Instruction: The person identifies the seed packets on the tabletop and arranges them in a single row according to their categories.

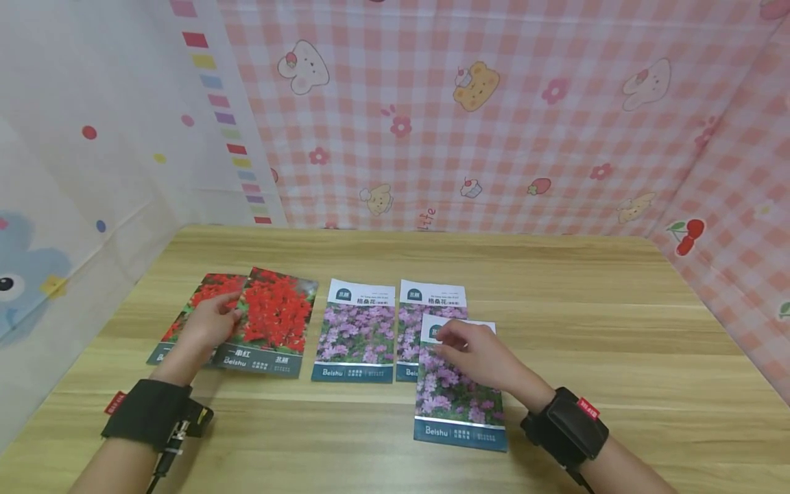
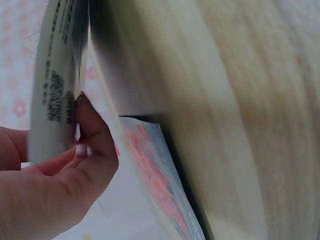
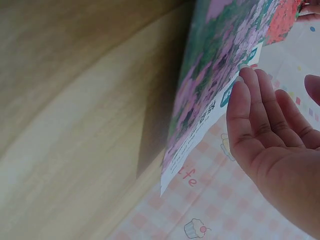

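In the head view my left hand [image 1: 210,324] pinches the edge of a red-flower seed packet [image 1: 278,312], which overlaps a second red-flower packet [image 1: 212,285] at the far left. The left wrist view shows the printed back [image 2: 52,85] of the held packet, raised on edge off the wood, fingers and thumb at its border. My right hand [image 1: 481,351] hovers at the top of a purple-flower seed packet [image 1: 457,401], its fingers extended. From the right wrist, the fingertips [image 3: 240,97] overlap that packet's white header, the thumb apart. This packet partly covers another purple one [image 1: 409,329].
Between the two groups lies one more purple-flower packet [image 1: 353,333], flat on the wooden table [image 1: 345,439]. Pink checked cloth [image 1: 432,158] hangs behind the table's far edge, and a white patterned cloth [image 1: 117,171] borders the left side.
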{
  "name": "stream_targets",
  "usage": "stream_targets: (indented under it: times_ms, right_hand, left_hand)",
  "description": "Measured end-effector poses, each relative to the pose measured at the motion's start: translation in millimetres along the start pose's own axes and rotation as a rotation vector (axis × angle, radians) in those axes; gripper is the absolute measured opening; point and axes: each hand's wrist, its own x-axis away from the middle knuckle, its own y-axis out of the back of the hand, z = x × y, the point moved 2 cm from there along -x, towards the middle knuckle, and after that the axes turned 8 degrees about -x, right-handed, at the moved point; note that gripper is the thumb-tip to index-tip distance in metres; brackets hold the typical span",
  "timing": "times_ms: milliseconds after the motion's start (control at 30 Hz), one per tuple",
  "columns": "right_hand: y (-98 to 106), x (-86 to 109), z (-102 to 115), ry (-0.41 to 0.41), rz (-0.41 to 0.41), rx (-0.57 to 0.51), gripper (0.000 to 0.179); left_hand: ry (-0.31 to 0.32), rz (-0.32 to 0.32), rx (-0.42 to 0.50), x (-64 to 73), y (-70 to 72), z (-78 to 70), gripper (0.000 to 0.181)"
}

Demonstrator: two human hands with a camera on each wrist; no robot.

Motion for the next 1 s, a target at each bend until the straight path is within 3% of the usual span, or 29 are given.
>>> stream_targets:
  times_ms: [267, 667, 1000]
  right_hand:
    - [1, 2.3, -2, -0.02, 0.002, 0.028, 0.014]
    - [2, 4.0, -4, -0.015, 0.017, 0.03, 0.015]
    - [2, 4.8, -5, -0.048, 0.023, 0.037, 0.016]
  left_hand:
    - [0.03, 0.052, -0.074, -2.2, -3.7, 2.5, 0.052]
    - [-0.032, 0.07, -0.141, 2.0, -6.3, -6.7, 0.055]
    - [-0.049, 0.058, -0.277, 6.5, -8.1, -11.6, 0.049]
